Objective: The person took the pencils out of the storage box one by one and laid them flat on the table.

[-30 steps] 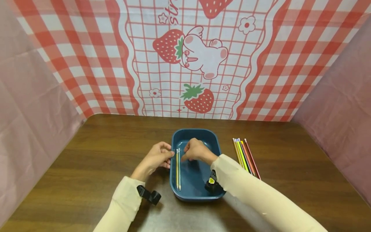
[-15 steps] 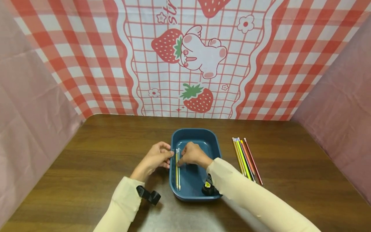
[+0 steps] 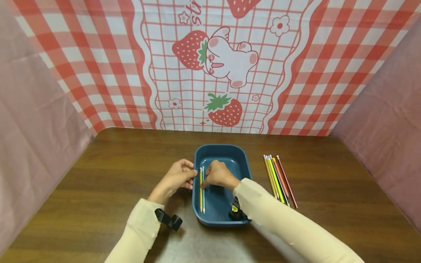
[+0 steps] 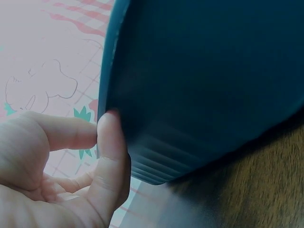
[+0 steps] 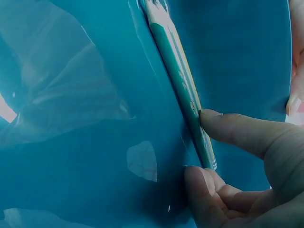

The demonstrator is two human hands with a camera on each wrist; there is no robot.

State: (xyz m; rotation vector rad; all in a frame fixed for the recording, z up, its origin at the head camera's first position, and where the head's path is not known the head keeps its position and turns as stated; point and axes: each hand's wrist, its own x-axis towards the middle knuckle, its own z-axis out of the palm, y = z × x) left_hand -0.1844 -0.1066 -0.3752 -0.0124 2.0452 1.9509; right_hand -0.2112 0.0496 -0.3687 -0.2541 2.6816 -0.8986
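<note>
A dark blue rectangular tray point(image 3: 227, 220) stands on the table. Inside it, along the left wall, two pencils lie side by side: a yellow one point(image 3: 201, 199) and a green one point(image 3: 204, 201), points toward me. My left hand point(image 3: 175, 179) pinches the tray's left rim between thumb and fingers, seen close in the left wrist view. Reaching into the tray, my right hand point(image 3: 217, 174) has its fingers curled at the pencils. In the right wrist view the thumb point(image 5: 237, 130) touches one side of the pair, with the fingertips point(image 5: 195, 178) on the other side.
Right of the tray, several pencils point(image 3: 279, 179) in mixed colours lie together on the brown wooden table point(image 3: 131, 157). A checked strawberry cloth point(image 3: 227, 113) hangs behind, with pink fabric at both sides.
My right hand has come left and down onto the two pencils, which have barely shifted. The left hand has stayed at the rim.
</note>
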